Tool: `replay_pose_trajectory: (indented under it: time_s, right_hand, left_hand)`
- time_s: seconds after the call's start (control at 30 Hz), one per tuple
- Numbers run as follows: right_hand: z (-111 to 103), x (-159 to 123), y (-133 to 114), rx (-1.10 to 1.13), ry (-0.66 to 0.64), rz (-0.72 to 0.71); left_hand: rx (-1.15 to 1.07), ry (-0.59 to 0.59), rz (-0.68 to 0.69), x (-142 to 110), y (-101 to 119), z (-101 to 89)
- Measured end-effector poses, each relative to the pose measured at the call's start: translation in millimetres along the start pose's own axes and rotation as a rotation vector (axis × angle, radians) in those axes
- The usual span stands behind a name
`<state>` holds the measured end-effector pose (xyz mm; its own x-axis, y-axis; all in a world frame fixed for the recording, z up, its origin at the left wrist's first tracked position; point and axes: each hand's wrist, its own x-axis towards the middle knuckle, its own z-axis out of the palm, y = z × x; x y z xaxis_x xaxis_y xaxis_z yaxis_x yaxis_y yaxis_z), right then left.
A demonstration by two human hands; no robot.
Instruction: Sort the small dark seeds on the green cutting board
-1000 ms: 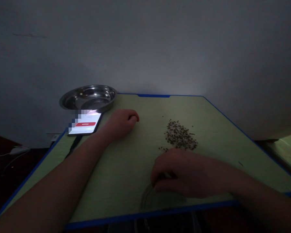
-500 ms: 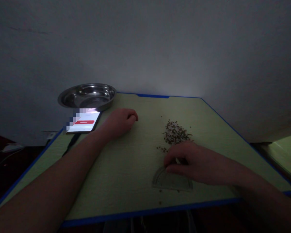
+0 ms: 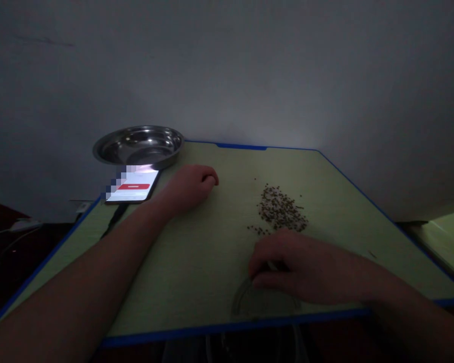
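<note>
While pinching a clear semicircular protractor [image 3: 267, 303] by the curved edge, holding the right hand [image 3: 302, 266] low over the near part of a pale table [image 3: 204, 252]. Have thumb and forefinger brought together on the arc at the upper left, with a small gap behind the tips. Have the protractor below the grip, nearer the body, with curved side toward the fingers and straight side toward the blue edging [image 3: 174, 334]; too dim to read any markings. Just beyond the same hand, facing a loose heap of pale and dark grains [image 3: 280, 209], with strays at its left and far sides; cannot tell about contact between knuckles and heap. Resting the left hand [image 3: 191, 185] on the table well apart from both, left of the heap, with fingers curled in and thumb laid against the forefinger; cannot see inside the curl. Beside the left wrist, seeing a phone [image 3: 136, 185] with a lit screen and a red bar, partly pixelated, with a dark strap [image 3: 117, 218] trailing from the near edge. Behind the phone, finding a shiny steel bowl [image 3: 166, 138] near the far left corner, close to a grey wall [image 3: 227, 70]. Over on the right, noticing a thin splinter [image 3: 372, 254] on the tabletop
</note>
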<state>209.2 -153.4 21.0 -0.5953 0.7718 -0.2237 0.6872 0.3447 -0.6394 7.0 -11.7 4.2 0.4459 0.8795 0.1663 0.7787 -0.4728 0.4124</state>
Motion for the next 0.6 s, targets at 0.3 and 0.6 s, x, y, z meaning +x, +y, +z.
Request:
replay_pose_trajectory:
  time_s: [0.3, 0.6]
  right_hand:
    - [-1, -10, -2, -0.007, 0.073, 0.034]
    - [-38, -42, 19, -0.042, 0.417, 0.141]
  left_hand:
    - [0.018, 0.004, -0.002, 1, 0, -1.3]
    - [0.009, -0.009, -0.008, 0, 1, -3.6]
